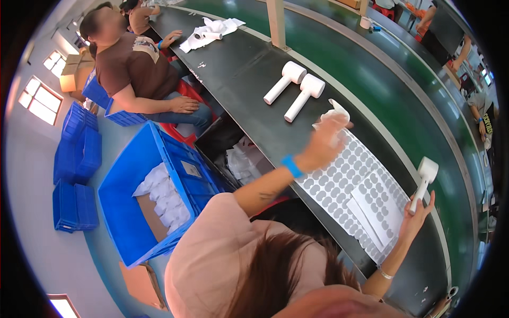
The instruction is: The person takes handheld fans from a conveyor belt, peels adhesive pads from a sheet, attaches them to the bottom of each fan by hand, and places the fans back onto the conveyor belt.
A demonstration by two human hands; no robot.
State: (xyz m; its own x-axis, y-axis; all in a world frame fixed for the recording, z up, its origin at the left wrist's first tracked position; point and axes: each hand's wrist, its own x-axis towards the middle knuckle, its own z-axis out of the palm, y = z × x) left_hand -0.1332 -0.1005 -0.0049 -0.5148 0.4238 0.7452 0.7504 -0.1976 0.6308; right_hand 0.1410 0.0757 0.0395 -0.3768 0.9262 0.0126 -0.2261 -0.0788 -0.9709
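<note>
My right hand (414, 216) holds a white handheld fan-shaped device (427, 170) by its handle, its round head tilted up beyond the table's far side. Over the upper end of a sticker sheet (331, 177) covered in grey rounded shapes is my left hand (324, 143), smeared by motion, so its fingers cannot be made out. A crumpled white wrapper (338, 110) shows just past it; whether I grip it is unclear. Two more white devices (286, 82) (306, 97) lie side by side on the black table. Smaller sticker pieces (375, 199) rest on the large sheet.
A green conveyor belt (360, 69) runs along the table's far side, and a wooden post (276, 24) rises near it. To my left stands a blue crate (132, 196) with white bundles. A seated person (139, 69) sits farther up, near white bags (212, 31).
</note>
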